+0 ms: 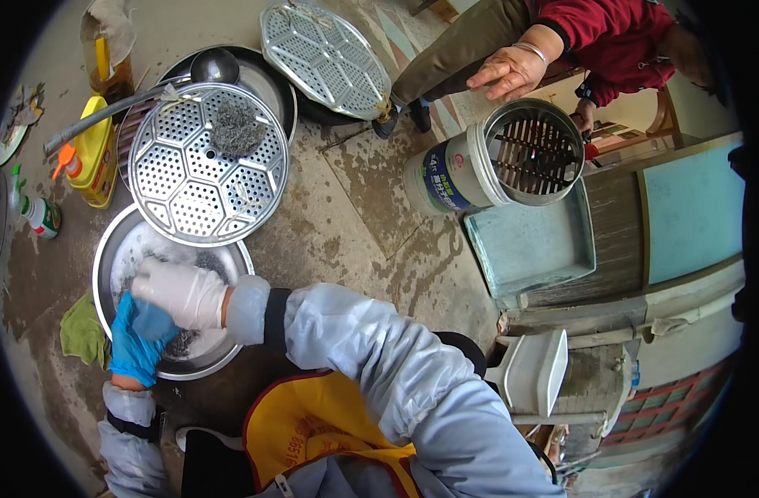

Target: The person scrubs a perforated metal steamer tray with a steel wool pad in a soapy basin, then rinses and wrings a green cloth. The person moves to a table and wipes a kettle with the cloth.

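Note:
My right hand [183, 294], in a white glove, and my left hand [137, 333], in a blue glove, are together over a metal basin [99, 267] of foamy water. Motion blurs both. A rounded bluish patch shows between them, and I cannot tell whether it is a held thing or part of the glove. Dark matter shows in the foam around them. A perforated metal steamer plate [190, 160] overlaps the basin's far rim. A steel wool scourer [236, 129] lies on this plate.
Beyond are a ladle [215, 66], a second steamer plate [325, 59], a yellow detergent bottle [96, 162] and a spray bottle [42, 216]. A green cloth [84, 330] lies left. At right, a person [510, 68] stands near a white bucket [445, 174] and a shallow tray [535, 243].

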### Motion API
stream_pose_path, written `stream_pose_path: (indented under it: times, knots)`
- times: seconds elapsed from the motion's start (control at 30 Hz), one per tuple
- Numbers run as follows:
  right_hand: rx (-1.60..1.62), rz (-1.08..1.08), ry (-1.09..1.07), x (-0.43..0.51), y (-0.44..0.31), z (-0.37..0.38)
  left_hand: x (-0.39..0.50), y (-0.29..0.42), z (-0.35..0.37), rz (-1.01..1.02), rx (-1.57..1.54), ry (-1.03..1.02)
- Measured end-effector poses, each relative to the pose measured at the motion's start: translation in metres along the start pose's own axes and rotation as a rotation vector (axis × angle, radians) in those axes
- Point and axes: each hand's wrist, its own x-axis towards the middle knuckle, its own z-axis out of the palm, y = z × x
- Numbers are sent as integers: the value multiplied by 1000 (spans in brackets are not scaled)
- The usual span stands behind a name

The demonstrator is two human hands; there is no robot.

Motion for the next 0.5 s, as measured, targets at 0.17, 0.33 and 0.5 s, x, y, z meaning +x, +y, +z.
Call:
stream_pose_path:
  times: [0.17, 0.33, 0.5]
  knots:
    - [-293, -347, -6, 7, -7, -22, -1, 2, -6, -300, -13, -503]
    - [-325, -477, -154, 3, 5, -33, 1, 5, 20, -279, 679, -265]
    - [-378, -259, -234, -5, 21, -20, 31, -14, 33, 371, 1471, -271]
